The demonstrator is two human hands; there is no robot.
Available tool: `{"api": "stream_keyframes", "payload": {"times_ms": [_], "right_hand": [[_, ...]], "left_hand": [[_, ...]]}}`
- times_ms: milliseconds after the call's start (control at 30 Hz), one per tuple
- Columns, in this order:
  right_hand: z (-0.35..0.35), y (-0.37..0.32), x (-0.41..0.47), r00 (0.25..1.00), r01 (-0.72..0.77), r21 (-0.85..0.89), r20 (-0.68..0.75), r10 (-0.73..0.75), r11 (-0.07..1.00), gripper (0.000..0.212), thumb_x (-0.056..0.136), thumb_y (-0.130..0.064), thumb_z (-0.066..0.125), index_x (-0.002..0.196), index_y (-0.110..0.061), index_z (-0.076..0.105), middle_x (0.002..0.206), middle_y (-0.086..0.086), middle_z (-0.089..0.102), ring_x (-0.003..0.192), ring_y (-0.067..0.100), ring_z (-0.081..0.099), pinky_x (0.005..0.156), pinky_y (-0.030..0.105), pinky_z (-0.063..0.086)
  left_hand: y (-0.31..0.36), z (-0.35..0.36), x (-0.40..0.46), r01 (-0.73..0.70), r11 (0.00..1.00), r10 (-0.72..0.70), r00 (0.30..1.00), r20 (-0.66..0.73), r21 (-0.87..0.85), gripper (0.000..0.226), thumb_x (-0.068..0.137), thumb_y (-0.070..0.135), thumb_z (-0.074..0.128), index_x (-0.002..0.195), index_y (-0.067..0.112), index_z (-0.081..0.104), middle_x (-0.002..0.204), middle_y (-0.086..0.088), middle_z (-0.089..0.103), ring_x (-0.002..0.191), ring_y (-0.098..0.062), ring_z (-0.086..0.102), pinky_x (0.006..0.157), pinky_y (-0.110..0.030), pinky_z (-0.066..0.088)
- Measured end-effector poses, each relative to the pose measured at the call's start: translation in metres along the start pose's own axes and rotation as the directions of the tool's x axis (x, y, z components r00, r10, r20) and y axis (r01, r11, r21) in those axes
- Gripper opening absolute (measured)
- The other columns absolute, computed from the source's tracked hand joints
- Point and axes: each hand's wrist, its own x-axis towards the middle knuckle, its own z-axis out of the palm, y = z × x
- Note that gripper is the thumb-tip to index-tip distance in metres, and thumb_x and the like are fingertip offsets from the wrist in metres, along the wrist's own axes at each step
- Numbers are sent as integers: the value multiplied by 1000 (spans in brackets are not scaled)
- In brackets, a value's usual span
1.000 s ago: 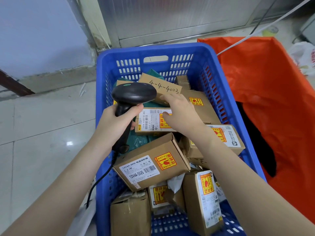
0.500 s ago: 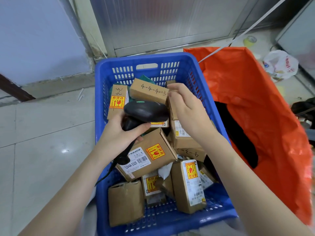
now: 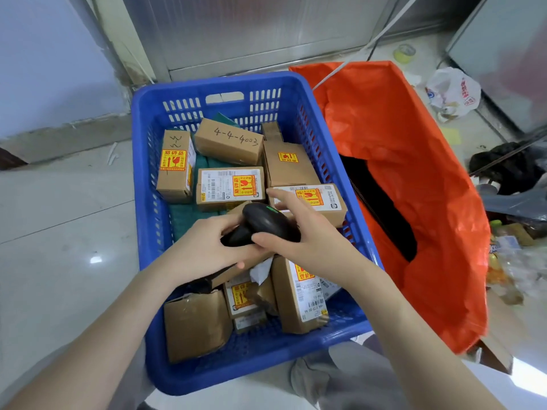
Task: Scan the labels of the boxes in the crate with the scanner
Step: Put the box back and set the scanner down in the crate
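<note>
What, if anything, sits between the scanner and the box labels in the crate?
The right hand wraps the scanner head, which the left hand holds over the crate; whether it blocks the window is unclear.

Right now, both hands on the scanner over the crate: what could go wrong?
1. The left hand and right hand share the scanner; it could slip mid-handover into the blue crate.
2. Boxes lie jumbled; the box marked 4-4-4003 shows no label, so it may get skipped.
</note>
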Motion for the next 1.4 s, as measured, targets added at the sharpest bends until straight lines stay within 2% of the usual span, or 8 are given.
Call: {"api": "stream_keyframes", "payload": {"times_ms": [133, 267, 433, 600, 833, 1067, 1267, 1400], "right_hand": [[5, 12, 1, 999, -18, -27, -49, 16, 999, 48, 84, -49, 60, 127, -32, 49, 114, -5, 57, 103, 12, 57, 91, 38, 51], [10, 23, 3, 992, -52, -60, -115, 45, 997, 40, 86, -50, 55, 120, -29, 52, 107, -1, 62, 95, 15, 60, 83, 39, 54], [9, 41, 2, 963, -169, -58, -224, 153, 984, 35, 90, -48, 49, 105, -17, 54, 91, 3, 64, 81, 19, 63, 71, 41, 55], [8, 55, 6, 930, -305, -7, -218, 296, 952, 32, 92, -46, 46, 97, -16, 54, 74, -5, 59, 65, 7, 58, 51, 23, 43], [13, 72, 11, 907, -408, 48, -87, 411, 912, 29, 95, -39, 42, 106, -13, 49, 87, 5, 64, 74, 20, 63, 57, 27, 46], [22, 78, 22, 898, -441, 0, 13, 441, 898, 23, 98, -34, 36, 102, -12, 41, 87, 5, 55, 74, 21, 56, 67, 36, 46], [23, 79, 27, 874, -472, -115, 68, 481, 874, 39, 101, -32, 31, 126, -4, 42, 114, 18, 60, 85, 23, 47, 74, 32, 35], [24, 82, 26, 873, -478, -74, 69, 483, 875, 33, 101, -31, 33, 119, -6, 43, 99, 10, 56, 81, 22, 51, 69, 33, 38]], "left_hand": [[-4, 9, 7, 2, 994, -7, 999, 41, 112, 64, 60, 72, 57, 113, 37, 61, 95, 9, 72, 86, -2, 65, 81, -35, 55], [-11, 11, 15, -46, 979, 35, 998, 57, 198, 65, 67, 61, 70, 126, 44, 48, 115, 19, 64, 101, -2, 61, 87, -36, 53], [-34, 6, 21, 6, 916, -29, 998, 51, 400, 76, 69, 45, 78, 134, 32, 41, 125, 9, 56, 109, -12, 56, 90, -36, 51], [-45, 6, 30, 26, 949, -23, 1000, -12, 314, 64, 73, 32, 78, 125, 26, 43, 117, 9, 55, 103, -8, 54, 85, -25, 46], [-54, 16, 37, -4, 951, -12, 999, 50, 308, 40, 82, 29, 69, 116, 29, 48, 115, 6, 55, 100, -8, 55, 75, -15, 44], [-59, 18, 40, 58, 901, -71, 997, 13, 430, 46, 80, 36, 70, 119, 29, 48, 110, 9, 56, 96, -11, 55, 79, -27, 48], [-56, 22, 42, 88, 884, -108, 994, 17, 460, 42, 76, 34, 74, 109, 28, 49, 104, 7, 61, 92, -13, 60, 79, -31, 53], [-57, 26, 44, 92, 885, -106, 994, 5, 457, 43, 77, 33, 73, 113, 23, 51, 111, 1, 63, 94, -15, 60, 82, -37, 54]]}}
